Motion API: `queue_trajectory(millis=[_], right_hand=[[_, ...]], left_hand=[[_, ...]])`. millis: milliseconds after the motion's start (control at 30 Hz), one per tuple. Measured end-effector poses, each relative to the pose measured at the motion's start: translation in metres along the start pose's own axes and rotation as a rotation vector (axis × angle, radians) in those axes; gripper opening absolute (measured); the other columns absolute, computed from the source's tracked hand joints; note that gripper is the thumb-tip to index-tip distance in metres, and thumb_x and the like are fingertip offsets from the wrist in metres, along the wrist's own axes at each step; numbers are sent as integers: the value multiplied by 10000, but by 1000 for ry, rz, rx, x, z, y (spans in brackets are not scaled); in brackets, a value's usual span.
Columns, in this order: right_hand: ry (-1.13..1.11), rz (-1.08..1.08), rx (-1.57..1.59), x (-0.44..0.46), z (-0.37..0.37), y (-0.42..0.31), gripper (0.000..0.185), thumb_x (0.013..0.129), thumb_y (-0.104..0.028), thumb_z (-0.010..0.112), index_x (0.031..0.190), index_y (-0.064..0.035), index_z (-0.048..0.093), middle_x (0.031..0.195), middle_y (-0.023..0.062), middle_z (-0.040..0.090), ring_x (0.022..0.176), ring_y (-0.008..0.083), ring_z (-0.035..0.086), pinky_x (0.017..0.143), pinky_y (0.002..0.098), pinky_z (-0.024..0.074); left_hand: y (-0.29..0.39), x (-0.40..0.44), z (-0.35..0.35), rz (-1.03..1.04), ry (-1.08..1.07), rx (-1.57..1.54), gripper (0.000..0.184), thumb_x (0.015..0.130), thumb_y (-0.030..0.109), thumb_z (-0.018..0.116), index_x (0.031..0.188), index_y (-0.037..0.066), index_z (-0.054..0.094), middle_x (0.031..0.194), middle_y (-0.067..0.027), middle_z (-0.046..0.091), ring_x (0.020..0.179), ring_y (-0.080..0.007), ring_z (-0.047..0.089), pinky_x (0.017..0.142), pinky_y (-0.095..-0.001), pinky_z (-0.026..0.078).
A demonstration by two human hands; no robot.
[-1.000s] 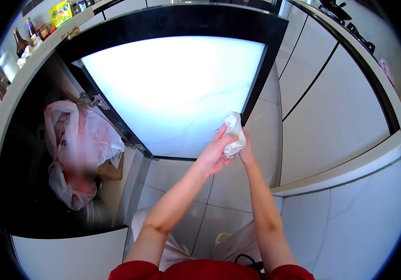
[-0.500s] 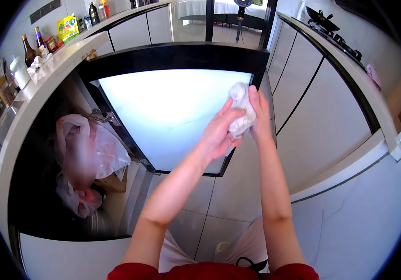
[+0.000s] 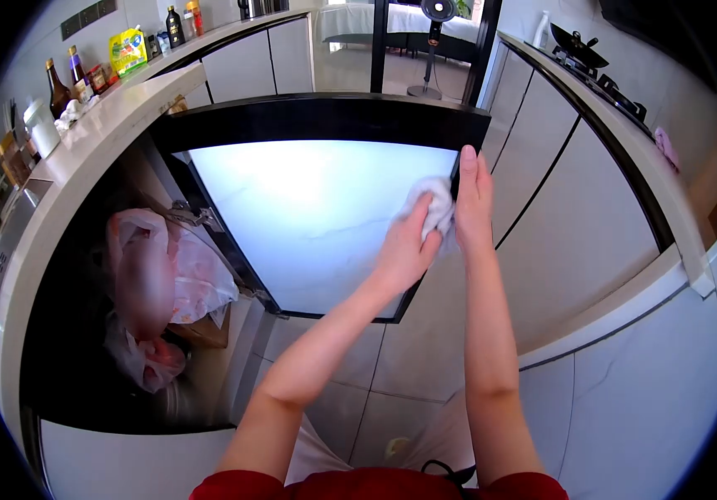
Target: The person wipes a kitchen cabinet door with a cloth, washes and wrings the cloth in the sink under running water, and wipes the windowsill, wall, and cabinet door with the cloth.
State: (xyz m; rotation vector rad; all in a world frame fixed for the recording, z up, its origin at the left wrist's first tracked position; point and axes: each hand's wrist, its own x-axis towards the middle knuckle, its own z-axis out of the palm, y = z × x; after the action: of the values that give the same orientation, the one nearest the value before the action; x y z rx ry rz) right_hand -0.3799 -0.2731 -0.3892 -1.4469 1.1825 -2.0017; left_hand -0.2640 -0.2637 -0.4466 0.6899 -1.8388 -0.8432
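Note:
My left hand [image 3: 409,248] is closed on a crumpled white cloth [image 3: 435,205], which presses against the pale inner panel near the free edge of an open cabinet door [image 3: 317,200]. The door has a black frame around a glossy marbled face. At its right edge, my right hand [image 3: 473,204] grips the black frame, thumb and fingers pointing up. Part of that hand's grip is hidden behind the frame. Metal hinges [image 3: 193,215] join the door to the cabinet on the left.
Inside the dark cabinet are plastic bags [image 3: 196,279] and a cardboard box [image 3: 202,332]. Bottles [image 3: 57,90] and a yellow pouch [image 3: 128,52] stand on the left counter [image 3: 108,125]. A wok [image 3: 577,48] sits on the right-hand stove. A standing fan [image 3: 433,37] is beyond the doorway.
My left hand has moved the cloth down onto the door's inner panel. My right hand has come off the cloth and now holds the door's edge.

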Motion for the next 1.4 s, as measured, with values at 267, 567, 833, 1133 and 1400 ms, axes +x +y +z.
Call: queue_trajectory(millis=[267,567,833,1133,1400], right_hand=[[10,-81,-56,0,5,-4,384,973,-401,401,772,-75,434,746,-48,397,722,49,347,675,210,338],[14,-95,-109,-5,-3,-3,369,968,-365,428,895,-18,528,791,-1,499,774,88,432,728,228,384],[45,-103,-93,0,8,2,352,977,-359,404,899,-27,493,791,-3,468,745,85,406,705,231,380],[48,-82,-118,-3,5,2,333,985,-339,389,853,-40,454,765,-18,422,736,78,384,693,229,370],[136,-91,-14,-3,18,0,334,977,-356,408,890,-45,493,782,-19,456,755,69,410,713,228,383]], left_hand=[[-70,-65,-3,-47,-118,466,445,769,71,588,1193,74,454,890,-216,601,762,-396,575,644,-477,448],[13,-12,-53,107,203,676,418,789,62,541,1178,188,455,906,-155,593,672,-380,595,529,-486,459],[0,-25,-65,38,66,774,362,791,67,559,1129,168,480,871,-146,587,693,-378,598,528,-470,466],[-32,-38,-54,112,222,742,369,788,64,555,1131,166,468,894,-139,578,667,-372,598,533,-462,473],[-5,-13,-61,148,147,796,374,782,70,554,1132,178,480,842,-136,584,643,-335,609,510,-422,482]])
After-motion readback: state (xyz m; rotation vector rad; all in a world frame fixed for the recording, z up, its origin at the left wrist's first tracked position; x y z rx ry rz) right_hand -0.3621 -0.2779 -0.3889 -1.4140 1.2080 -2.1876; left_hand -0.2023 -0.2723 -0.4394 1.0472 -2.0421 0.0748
